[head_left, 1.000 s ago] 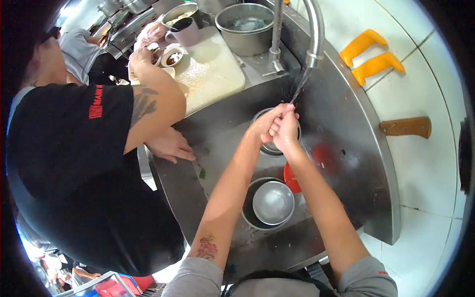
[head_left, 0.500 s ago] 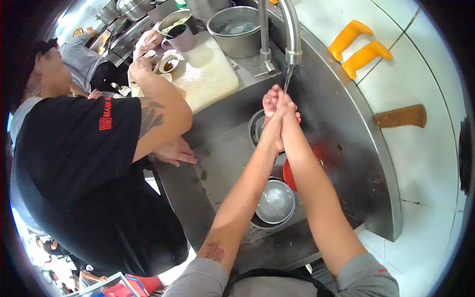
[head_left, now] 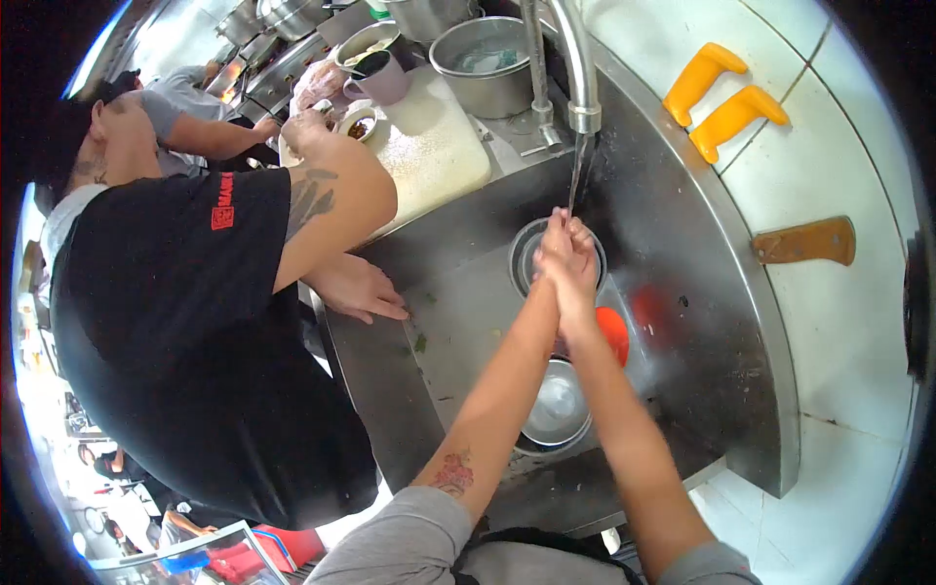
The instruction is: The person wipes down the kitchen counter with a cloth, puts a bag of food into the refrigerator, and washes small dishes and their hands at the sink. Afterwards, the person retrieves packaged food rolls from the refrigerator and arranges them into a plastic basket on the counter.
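Left hand (head_left: pixel 554 252), right hand (head_left: pixel 582 261) together under faucet (head_left: pixel 583 117) | grip: can't tell | co-worker's sleeve (head_left: pixel 249 216): possibly "MANN"

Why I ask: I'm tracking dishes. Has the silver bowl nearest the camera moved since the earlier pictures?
No, not visibly: against the sink, the silver bowl stays in the same spot, shifting neither way.

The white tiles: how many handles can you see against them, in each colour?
Orange handles: 2
Brown handle: 1
Total: 3
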Demonstrator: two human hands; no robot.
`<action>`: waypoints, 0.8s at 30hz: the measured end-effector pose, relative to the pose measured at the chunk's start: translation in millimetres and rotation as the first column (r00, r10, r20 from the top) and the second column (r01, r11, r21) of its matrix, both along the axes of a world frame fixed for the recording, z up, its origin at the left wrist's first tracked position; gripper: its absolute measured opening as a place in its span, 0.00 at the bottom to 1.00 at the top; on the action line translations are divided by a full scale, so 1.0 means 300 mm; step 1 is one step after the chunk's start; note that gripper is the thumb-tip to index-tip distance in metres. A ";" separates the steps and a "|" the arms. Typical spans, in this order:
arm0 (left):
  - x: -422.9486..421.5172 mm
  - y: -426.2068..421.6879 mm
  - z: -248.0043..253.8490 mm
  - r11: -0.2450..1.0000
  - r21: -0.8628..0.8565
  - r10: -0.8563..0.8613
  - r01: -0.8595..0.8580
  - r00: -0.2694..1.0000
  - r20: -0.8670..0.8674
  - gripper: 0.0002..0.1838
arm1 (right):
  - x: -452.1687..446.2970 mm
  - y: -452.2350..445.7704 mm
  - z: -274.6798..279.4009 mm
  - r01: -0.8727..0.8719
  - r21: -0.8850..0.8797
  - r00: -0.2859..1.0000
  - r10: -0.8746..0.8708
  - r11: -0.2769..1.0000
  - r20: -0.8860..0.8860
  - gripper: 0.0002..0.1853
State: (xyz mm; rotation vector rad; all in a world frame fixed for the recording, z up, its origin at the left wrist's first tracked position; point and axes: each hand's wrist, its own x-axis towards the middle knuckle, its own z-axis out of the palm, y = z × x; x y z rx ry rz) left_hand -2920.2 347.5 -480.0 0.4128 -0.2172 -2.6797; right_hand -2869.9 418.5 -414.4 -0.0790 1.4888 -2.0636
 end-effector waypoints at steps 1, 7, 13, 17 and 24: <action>0.000 0.020 -0.045 0.999 0.039 0.000 0.004 0.995 -0.101 0.14 | -0.036 0.000 -0.030 0.049 -0.047 0.997 -0.046 0.998 0.054 0.29; 0.077 0.094 0.144 0.828 -0.457 -0.105 0.326 0.889 0.445 0.18 | -0.225 0.138 -0.297 0.304 0.248 0.854 -0.147 0.920 -0.500 0.15; 0.079 -0.035 0.357 0.665 -0.707 0.024 0.243 0.938 0.345 0.22 | -0.111 0.477 -0.637 0.279 0.852 0.509 0.684 0.443 -0.522 0.28; 0.077 -0.006 0.487 0.667 -0.645 0.026 0.372 0.854 0.520 0.25 | -0.084 0.545 -0.742 0.060 0.925 0.655 0.685 0.375 -0.320 0.39; 0.043 -0.037 0.475 0.687 -0.601 -0.075 0.408 0.863 0.500 0.24 | -0.025 0.581 -0.630 0.143 0.981 0.815 0.547 0.135 -0.193 0.33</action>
